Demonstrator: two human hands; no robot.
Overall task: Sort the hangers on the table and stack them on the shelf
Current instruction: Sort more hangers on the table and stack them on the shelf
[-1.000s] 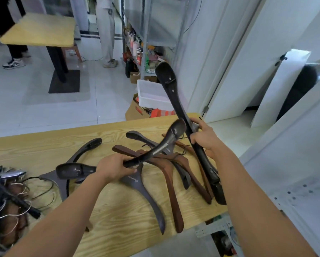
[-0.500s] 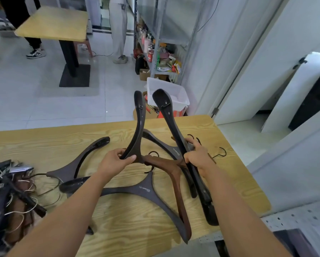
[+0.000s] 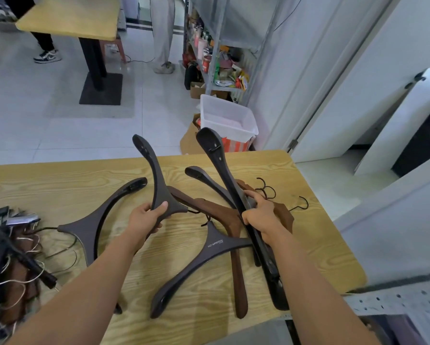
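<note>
Your left hand (image 3: 146,217) has its fingers clenched round the middle of a dark brown curved wooden hanger (image 3: 156,175), held with one arm pointing up above the pale wood-grain surface (image 3: 47,178). Your right hand (image 3: 261,216) grasps a long glossy black hanger (image 3: 220,168), tilted, its lower end near the surface's front edge. Between your arms a dark hanger with printed lettering (image 3: 210,253) and a reddish-brown wooden hanger (image 3: 237,270) lie overlapping.

The flat-lying dark hanger (image 3: 216,245) bears pale lettering, roughly "XIZI IMPRESSION".
</note>
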